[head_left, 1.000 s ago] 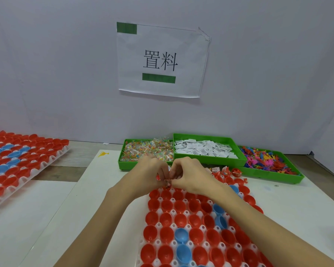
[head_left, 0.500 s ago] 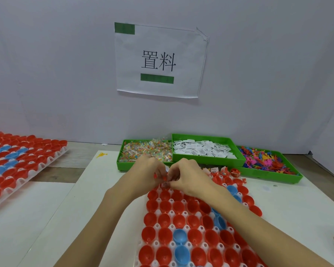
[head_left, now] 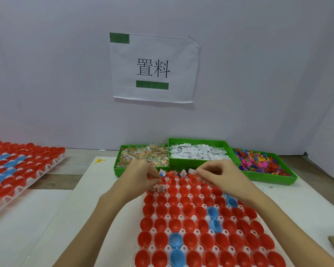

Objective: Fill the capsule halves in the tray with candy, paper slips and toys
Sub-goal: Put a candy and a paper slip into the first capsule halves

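Head view: white tray (head_left: 168,247) of capsule halves (head_left: 190,224) fills lower centre of the frame on the white worktop (head_left: 81,209); halves mostly red, a few blue, open side up; the far row, between the hands, already holds white slips and clear wrappers; rows nearer the camera look empty.

Left hand (head_left: 141,174) at the tray's far left corner; fingers curled, tips pinching a small clear-wrapped candy (head_left: 160,188) just over the second row; right hand (head_left: 218,172) at the tray's far edge, centre-right; fingers bent, thumb and forefinger pinched narrow on something small, too small to name.

Behind the hands, three green bins in a row: candy bin (head_left: 143,157) left, paper-slip bin (head_left: 199,153) middle, toy bin (head_left: 264,162) right, all well stocked.

Left of the frame: second tray (head_left: 17,170) of red and blue halves on a separate white surface; upper centre: paper sign (head_left: 152,68) with two printed characters, taped to the pale wall.
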Action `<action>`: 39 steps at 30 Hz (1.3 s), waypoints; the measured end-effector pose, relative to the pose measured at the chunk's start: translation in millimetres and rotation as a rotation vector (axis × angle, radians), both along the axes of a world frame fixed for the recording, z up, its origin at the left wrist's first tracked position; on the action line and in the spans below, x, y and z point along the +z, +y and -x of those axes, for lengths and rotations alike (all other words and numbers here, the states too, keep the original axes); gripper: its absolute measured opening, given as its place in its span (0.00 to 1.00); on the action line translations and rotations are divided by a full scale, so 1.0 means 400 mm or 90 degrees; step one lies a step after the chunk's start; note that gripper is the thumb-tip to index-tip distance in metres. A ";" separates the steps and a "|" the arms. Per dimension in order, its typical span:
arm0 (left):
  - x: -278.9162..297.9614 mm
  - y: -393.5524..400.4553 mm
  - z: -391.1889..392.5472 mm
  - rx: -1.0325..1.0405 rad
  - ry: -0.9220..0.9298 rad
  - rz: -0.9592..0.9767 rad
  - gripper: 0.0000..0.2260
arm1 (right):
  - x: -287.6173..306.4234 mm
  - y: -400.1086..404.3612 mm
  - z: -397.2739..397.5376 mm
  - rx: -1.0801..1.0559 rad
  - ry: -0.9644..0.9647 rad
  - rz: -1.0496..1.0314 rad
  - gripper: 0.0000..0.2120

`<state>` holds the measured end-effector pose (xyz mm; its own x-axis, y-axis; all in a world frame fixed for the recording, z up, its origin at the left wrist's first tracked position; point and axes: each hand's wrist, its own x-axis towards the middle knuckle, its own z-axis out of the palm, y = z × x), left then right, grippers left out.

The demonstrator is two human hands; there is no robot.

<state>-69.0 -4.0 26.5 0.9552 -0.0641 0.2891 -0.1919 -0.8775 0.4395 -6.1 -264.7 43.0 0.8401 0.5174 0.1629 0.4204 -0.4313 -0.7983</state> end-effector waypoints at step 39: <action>0.039 -0.027 0.005 0.150 -0.183 0.233 0.03 | -0.034 -0.065 -0.053 -0.192 -0.122 -0.119 0.10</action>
